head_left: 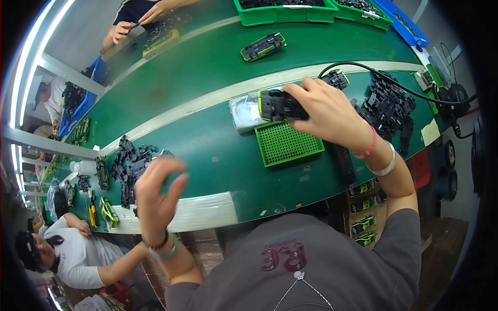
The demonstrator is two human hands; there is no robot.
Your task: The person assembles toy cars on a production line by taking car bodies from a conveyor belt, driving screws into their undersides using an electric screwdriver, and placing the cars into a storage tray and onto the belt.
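Observation:
My right hand [332,111] grips a toy car [277,106], its black wheeled underside up and bright green body edge showing. The car is over a pale, plastic-wrapped block [243,114] and the far edge of a green perforated tray [290,145]. My left hand [160,192] is raised at the left with fingers curved and thumb apart, nothing in it. Beside it lies a heap of black plastic parts [127,168]. A black stick-shaped tool [343,163], partly hidden by my right wrist, stands near the table's front edge.
Another heap of black parts [386,106] lies on the right, near a black cable [404,85]. An overturned toy car [263,47] rests on the far green surface. Green bins [285,14] stand beyond. Co-workers sit at the left and across; boxed cars [363,224] are below right.

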